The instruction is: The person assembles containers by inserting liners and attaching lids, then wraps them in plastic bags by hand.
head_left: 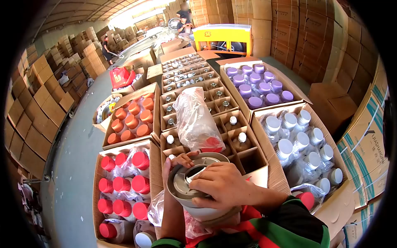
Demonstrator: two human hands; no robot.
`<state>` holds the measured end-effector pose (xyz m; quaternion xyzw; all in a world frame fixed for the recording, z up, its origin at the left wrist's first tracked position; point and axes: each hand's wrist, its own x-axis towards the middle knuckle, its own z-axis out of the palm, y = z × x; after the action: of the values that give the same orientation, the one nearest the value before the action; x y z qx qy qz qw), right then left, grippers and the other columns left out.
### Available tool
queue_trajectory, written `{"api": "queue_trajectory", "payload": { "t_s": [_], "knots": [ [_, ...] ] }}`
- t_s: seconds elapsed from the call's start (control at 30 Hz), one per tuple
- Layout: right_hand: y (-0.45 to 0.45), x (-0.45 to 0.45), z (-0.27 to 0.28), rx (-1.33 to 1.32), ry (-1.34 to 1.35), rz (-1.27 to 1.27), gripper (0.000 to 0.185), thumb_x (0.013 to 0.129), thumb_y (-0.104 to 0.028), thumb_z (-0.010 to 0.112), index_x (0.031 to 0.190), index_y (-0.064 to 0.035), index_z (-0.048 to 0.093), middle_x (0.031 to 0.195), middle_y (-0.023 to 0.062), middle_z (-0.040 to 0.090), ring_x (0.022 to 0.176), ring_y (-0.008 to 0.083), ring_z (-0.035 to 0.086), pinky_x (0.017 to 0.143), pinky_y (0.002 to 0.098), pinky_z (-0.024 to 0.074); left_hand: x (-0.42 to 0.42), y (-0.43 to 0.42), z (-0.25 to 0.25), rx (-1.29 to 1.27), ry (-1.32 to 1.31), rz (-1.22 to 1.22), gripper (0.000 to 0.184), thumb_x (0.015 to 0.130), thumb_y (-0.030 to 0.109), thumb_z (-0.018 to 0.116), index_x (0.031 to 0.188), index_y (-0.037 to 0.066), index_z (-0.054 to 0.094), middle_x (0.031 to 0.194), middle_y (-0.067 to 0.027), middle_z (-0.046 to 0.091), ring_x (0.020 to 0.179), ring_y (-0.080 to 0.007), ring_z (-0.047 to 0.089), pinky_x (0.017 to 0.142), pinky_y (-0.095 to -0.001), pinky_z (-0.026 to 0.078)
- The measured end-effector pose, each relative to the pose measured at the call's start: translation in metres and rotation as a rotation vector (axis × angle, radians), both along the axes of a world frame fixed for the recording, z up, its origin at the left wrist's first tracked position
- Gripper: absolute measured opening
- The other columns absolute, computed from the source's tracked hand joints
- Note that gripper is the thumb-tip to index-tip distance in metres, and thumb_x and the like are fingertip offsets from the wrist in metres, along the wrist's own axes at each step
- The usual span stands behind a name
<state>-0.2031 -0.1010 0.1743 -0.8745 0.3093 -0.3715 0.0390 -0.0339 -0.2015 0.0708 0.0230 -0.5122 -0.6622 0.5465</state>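
A grey, round vessel [178,188] with a ringed top and a dark central opening is upright close to my body. My left hand [177,162] curls round its far left rim, gripping it. My right hand [221,182] lies over the top, fingers bent at the opening around a white piece [194,175], whose kind is mostly hidden. Clear plastic wrap [156,208] hangs near my left forearm. Just beyond the vessel, a plastic-wrapped bottle with a red lid [196,118] lies across a divided carton [237,115] holding white-capped bottles [242,140].
Cartons of red-lidded [122,184], orange-lidded [132,121], purple-lidded [255,78] and pale-blue-lidded bottles [302,138] crowd both sides. A yellow cart [223,37] stands ahead. Stacked cartons [308,33] line the walls. Several people [185,25] are in the distance.
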Motion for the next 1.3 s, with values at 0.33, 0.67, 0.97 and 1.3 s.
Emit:
{"api": "queue_trajectory", "payload": {
  "t_s": [0.33,0.67,0.97,1.3],
  "knots": [
    [-0.003,-0.001,-0.006,-0.062,-0.068,-0.018,0.026,0.073,-0.032,0.069,0.087,-0.0116,0.060,0.075,0.0027,0.061,0.067,0.0219,0.061,0.064,0.0330,0.0469,-0.007,-0.004,-0.004,-0.007,0.034,0.018,0.060,0.098,0.031,0.015,0.078,0.001,0.063,0.079,-0.0128,0.060,0.089,-0.0249,0.056,0.104,-0.0501,0.031],
    [-0.001,-0.001,-0.011,0.075,-0.027,-0.170,0.026,0.071,-0.035,0.069,0.081,-0.0118,0.063,0.072,0.0036,0.061,0.069,0.0237,0.062,0.068,0.0353,0.0472,-0.012,-0.011,-0.016,-0.044,0.031,0.009,0.061,0.098,0.031,0.014,0.079,0.001,0.064,0.077,-0.0126,0.061,0.082,-0.0230,0.057,0.103,-0.0490,0.032],
    [-0.002,0.000,-0.014,0.088,-0.030,-0.226,0.026,0.072,-0.037,0.068,0.081,-0.0124,0.064,0.070,0.0030,0.061,0.071,0.0229,0.062,0.074,0.0348,0.0478,-0.013,-0.019,-0.024,-0.055,0.038,-0.033,0.061,0.097,0.031,0.014,0.082,0.001,0.064,0.077,-0.0122,0.060,0.082,-0.0226,0.057,0.104,-0.0489,0.032],
    [-0.006,0.004,-0.018,0.072,-0.050,-0.235,0.030,0.075,-0.039,0.067,0.083,-0.0109,0.063,0.071,0.0032,0.062,0.073,0.0237,0.063,0.081,0.0354,0.0475,-0.008,-0.021,-0.026,-0.025,0.090,-0.051,0.060,0.098,0.031,0.013,0.080,0.002,0.062,0.076,-0.0115,0.060,0.084,-0.0222,0.057,0.103,-0.0502,0.033]
  ]
}}
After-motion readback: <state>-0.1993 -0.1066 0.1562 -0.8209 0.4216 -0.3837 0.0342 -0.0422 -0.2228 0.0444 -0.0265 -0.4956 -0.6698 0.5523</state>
